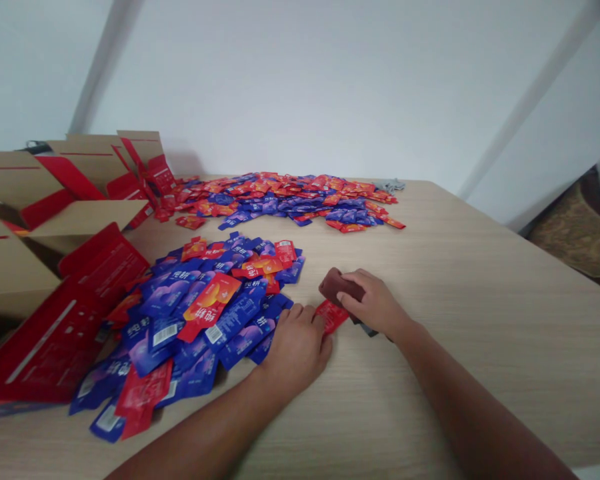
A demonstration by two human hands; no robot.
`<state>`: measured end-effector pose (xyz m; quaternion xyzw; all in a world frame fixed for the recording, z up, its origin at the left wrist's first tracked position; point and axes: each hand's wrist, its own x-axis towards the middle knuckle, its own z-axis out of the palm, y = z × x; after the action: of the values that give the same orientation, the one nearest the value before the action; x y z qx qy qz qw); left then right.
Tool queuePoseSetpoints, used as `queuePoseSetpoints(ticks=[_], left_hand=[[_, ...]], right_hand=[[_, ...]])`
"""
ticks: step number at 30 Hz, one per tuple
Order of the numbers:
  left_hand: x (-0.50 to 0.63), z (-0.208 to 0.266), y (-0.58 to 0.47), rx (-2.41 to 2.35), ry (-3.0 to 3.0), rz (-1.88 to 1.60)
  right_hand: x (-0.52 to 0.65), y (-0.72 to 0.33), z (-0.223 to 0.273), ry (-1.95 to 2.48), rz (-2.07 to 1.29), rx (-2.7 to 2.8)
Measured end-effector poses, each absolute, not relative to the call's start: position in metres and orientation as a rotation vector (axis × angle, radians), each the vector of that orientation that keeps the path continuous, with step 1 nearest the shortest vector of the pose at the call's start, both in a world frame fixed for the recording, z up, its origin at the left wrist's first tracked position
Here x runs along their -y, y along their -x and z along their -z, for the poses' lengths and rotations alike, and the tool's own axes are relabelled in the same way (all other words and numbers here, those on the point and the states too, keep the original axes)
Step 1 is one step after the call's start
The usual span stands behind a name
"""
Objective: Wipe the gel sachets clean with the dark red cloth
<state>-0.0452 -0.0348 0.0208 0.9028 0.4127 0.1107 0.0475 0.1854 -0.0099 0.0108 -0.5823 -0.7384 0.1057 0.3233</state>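
My right hand [375, 303] is closed round a folded brown cloth [334, 285], pressing it down on the table. A dark grey edge shows below the cloth. Partly under it lies a red sachet [331, 317] with pale print. The fingers of my left hand [297, 343] are curled over the sachet's left end; the fingertips are partly hidden. Just left of this hand spreads a heap of blue and red sachets [215, 307], overlapping, some showing barcodes.
Open cardboard boxes [87, 160] with red flaps stand along the left side. A second, longer pile of red and blue sachets [280, 193] lies by the wall. A crumpled grey cloth [391, 185] sits at that pile's right end. The wooden table [480, 293] extends rightward.
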Motion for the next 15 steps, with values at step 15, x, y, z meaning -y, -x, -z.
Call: queuePoseSetpoints(ticks=[15], left_hand=[[0.035,-0.021,0.045,-1.27,-2.764,-0.323]], right_hand=[[-0.001,-0.205,0.001,1.873,-0.08,1.79]])
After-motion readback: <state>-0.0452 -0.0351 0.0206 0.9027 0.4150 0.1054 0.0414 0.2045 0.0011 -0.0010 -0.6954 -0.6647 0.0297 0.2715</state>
